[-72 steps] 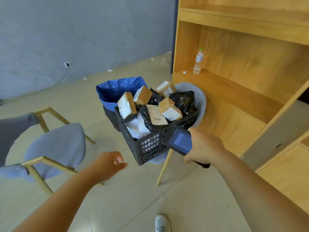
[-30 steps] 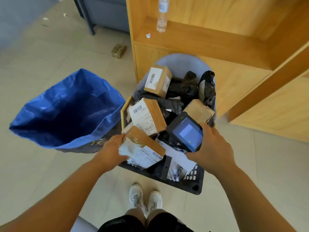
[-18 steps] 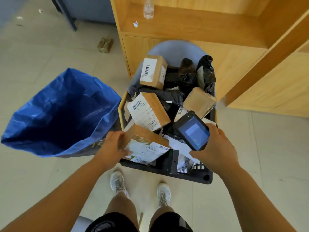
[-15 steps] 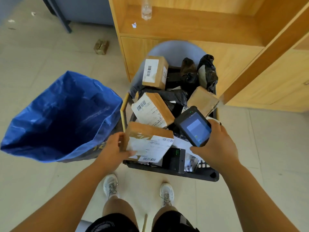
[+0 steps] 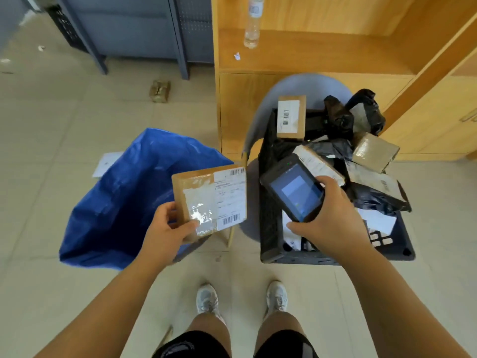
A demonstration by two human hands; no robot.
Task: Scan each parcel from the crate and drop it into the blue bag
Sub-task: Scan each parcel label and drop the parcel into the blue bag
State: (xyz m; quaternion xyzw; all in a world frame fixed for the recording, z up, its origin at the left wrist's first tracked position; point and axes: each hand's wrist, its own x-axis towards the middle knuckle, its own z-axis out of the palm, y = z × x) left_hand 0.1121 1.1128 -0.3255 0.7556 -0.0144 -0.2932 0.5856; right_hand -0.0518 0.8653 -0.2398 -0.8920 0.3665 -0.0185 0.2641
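My left hand (image 5: 167, 232) grips a flat cardboard parcel (image 5: 210, 197) by its lower left corner, label side up, over the right rim of the open blue bag (image 5: 121, 200). My right hand (image 5: 330, 220) holds a black handheld scanner (image 5: 293, 188) with its lit screen facing me, just right of the parcel and above the black crate (image 5: 271, 228). The crate sits on a grey chair (image 5: 296, 86) and holds several cardboard boxes and black poly bags.
A wooden shelf unit (image 5: 322, 55) stands behind the crate with a plastic bottle (image 5: 251, 24) on it. A small brown package (image 5: 160, 91) and a white sheet (image 5: 105, 164) lie on the tiled floor. Grey metal furniture (image 5: 134, 29) is at the far left. My feet (image 5: 240, 299) are below.
My left hand has lifted the cardboard parcel out of the crate and carried it left, over the blue bag's edge. The scanner hand stayed above the crate.
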